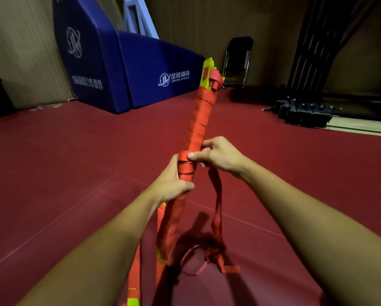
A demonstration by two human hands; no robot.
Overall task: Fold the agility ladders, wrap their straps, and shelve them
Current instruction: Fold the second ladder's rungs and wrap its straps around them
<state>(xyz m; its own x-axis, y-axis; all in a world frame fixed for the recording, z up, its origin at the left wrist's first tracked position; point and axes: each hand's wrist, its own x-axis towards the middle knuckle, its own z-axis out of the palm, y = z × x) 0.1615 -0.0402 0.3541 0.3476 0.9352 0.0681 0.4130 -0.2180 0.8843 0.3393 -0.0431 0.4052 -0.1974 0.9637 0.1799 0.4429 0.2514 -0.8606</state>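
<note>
A folded agility ladder (199,115), yellow rungs stacked into a long bundle and wound with red strap, stands tilted in front of me, its top end pointing away. My left hand (174,184) grips the bundle around its middle from the left. My right hand (216,154) pinches the red strap (217,195) against the bundle just above. From that hand the loose strap hangs down to a tangle on the floor near the bundle's lower end. A second length of strap (134,270) with yellow rung ends trails at the bottom left.
A blue padded basketball-stand base (123,69) stands at the back left. A black folding chair (237,62) leans on the wooden wall. Black metal framework (304,111) sits at the back right. Red sports flooring (74,162) spreads all around.
</note>
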